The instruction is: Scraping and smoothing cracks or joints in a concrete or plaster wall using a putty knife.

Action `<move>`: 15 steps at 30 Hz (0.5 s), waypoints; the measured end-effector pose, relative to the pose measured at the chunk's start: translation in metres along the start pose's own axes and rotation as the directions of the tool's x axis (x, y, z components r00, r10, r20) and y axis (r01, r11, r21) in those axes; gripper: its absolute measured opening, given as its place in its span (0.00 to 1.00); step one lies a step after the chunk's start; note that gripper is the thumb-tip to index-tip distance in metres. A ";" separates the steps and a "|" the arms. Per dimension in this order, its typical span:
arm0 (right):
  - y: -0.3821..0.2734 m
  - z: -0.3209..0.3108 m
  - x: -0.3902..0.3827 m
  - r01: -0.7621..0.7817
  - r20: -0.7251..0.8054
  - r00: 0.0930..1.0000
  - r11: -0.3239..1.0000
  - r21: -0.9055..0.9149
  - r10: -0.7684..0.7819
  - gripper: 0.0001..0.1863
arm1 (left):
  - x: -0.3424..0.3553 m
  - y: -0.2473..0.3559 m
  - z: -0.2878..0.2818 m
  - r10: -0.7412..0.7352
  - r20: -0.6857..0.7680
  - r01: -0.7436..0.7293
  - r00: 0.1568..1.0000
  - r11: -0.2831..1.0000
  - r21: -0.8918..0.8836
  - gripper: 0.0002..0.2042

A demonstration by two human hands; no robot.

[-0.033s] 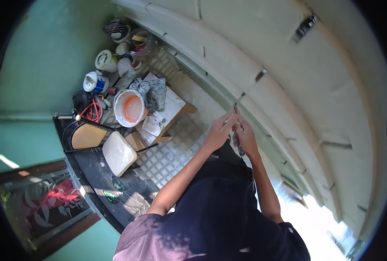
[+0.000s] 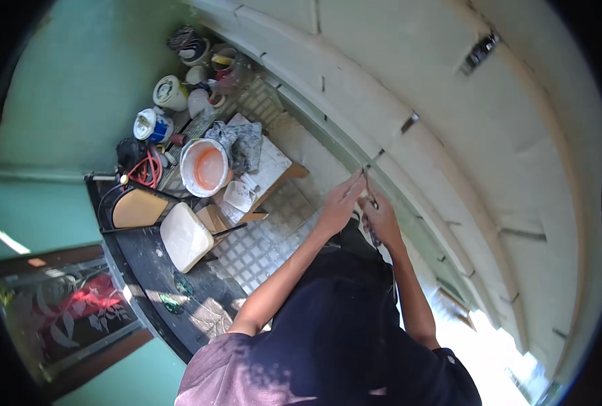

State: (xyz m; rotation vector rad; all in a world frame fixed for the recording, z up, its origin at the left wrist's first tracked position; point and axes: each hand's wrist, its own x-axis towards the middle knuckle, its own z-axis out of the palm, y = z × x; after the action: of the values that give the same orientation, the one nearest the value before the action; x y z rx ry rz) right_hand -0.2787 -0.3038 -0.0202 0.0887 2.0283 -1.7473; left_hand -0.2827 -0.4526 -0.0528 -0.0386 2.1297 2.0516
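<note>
Pale cream panelling (image 2: 450, 128), curved and ribbed with dark joints, fills the frame from twelve to four o'clock, with a flat green wall (image 2: 71, 88) at nine to eleven. At ten o'clock sits a round white bucket with an orange-stained inside (image 2: 205, 167), crumpled grey rags (image 2: 240, 145) beside it, and lidded white tubs (image 2: 162, 108) further up. Below, at eight o'clock, a smooth cream rectangular slab (image 2: 186, 237) rests on a paint-spattered black ledge (image 2: 179, 298).

Near centre, the left hand (image 2: 339, 206) is pinched closed around a thin dark metal tool (image 2: 368, 188), its tip at a panel joint. Just right, the right hand (image 2: 382, 218) is curled near the tool's lower end (its grip I cannot tell). Judging from this, steady work would call for both hands braced close, the tip following the seam without digging into the soft-looking surface.
</note>
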 end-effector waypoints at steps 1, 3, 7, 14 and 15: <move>0.004 0.001 0.001 -0.030 0.025 0.999 0.994 -0.102 0.032 0.36 | 0.002 -0.002 -0.004 0.004 -0.025 -0.004 1.000 1.000 0.006 0.29; 0.002 0.002 0.009 -0.010 0.099 0.995 0.994 -0.105 0.021 0.40 | 0.003 0.000 -0.014 -0.165 -0.118 0.146 0.979 0.977 -0.155 0.27; 0.005 0.004 0.034 0.035 0.252 0.968 0.997 -0.073 -0.015 0.42 | 0.007 -0.004 -0.031 -0.234 -0.197 0.189 0.952 0.956 -0.224 0.27; 0.007 0.018 0.077 -0.041 0.450 0.888 0.992 -0.117 0.090 0.39 | 0.001 -0.013 -0.044 -0.347 -0.335 0.223 0.876 0.907 -0.356 0.27; 0.004 0.023 0.080 -0.064 0.470 0.876 0.991 -0.116 0.111 0.38 | 0.002 -0.015 -0.047 -0.364 -0.351 0.225 0.863 0.898 -0.379 0.28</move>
State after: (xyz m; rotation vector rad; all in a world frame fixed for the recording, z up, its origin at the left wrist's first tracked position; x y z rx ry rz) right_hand -0.3421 -0.3445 -0.0562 -0.2548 1.7098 -1.4348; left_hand -0.2876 -0.4998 -0.0663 -0.8714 1.7934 2.3219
